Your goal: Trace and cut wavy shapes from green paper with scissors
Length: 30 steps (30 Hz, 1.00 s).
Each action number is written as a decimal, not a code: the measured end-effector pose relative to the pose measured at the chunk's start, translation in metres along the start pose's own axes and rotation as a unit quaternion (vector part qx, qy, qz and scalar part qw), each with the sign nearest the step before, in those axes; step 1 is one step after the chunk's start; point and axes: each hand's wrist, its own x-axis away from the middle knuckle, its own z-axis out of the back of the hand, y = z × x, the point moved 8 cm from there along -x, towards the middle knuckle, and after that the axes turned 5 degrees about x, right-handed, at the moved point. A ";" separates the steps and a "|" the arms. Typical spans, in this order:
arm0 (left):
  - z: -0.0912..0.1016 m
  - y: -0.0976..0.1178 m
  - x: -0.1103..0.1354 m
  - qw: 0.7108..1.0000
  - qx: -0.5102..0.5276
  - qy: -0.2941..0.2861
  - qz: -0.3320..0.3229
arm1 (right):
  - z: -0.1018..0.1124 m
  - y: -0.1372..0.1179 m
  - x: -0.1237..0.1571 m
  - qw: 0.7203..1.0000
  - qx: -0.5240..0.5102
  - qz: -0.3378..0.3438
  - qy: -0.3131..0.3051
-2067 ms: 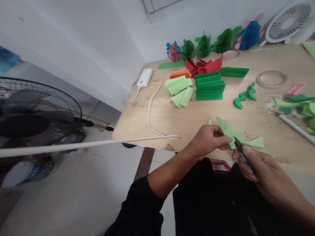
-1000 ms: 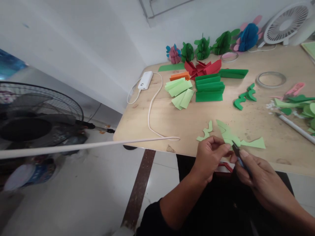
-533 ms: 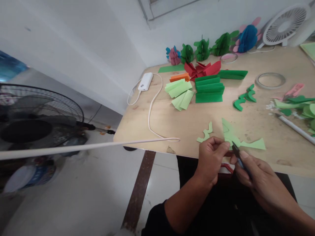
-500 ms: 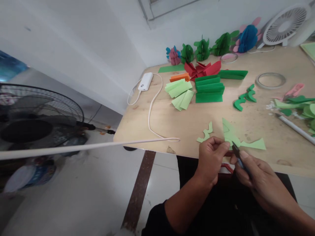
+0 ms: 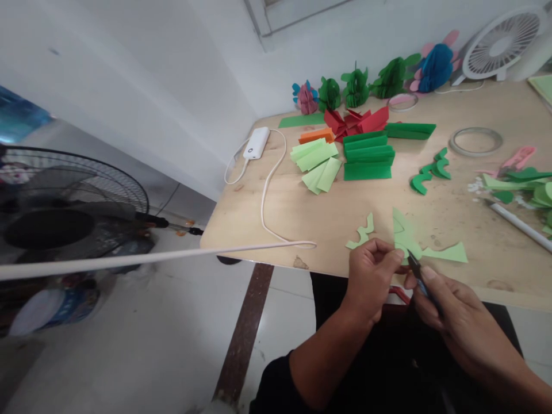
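At the near edge of the wooden table (image 5: 302,213), my left hand (image 5: 371,276) pinches a folded light green paper piece (image 5: 407,238). My right hand (image 5: 444,307) is closed round small dark scissors (image 5: 417,273), whose blades meet the paper's lower edge. A light green cut-out scrap (image 5: 361,234) lies on the table just left of my left hand. A pointed light green offcut (image 5: 448,253) lies to the right of the held paper.
Stacks of folded light green (image 5: 318,164), dark green (image 5: 367,155), red (image 5: 356,121) and orange paper lie mid-table. Paper flowers (image 5: 357,86) and a white desk fan (image 5: 500,43) line the back. A power bank (image 5: 256,142) with cable, tape rings (image 5: 475,140) and a floor fan (image 5: 64,201) are nearby.
The light green scrap now lies free on the table beside my left hand. My left arm has drawn in toward my body; both hands stay at the paper, which has turned slightly.
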 end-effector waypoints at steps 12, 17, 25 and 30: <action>0.000 0.001 0.000 1.000 -0.012 -0.014 0.003 | 0.000 -0.002 0.002 1.000 0.016 0.016 -0.008; 0.000 0.002 0.001 0.999 -0.025 -0.026 -0.003 | -0.002 -0.008 0.002 1.000 0.010 0.027 -0.009; -0.005 0.004 0.004 0.999 0.008 -0.042 0.000 | 0.001 -0.003 0.000 1.000 0.000 0.020 -0.005; -0.006 0.003 0.005 0.998 0.022 -0.053 0.010 | 0.000 -0.002 0.001 1.000 0.002 0.014 -0.013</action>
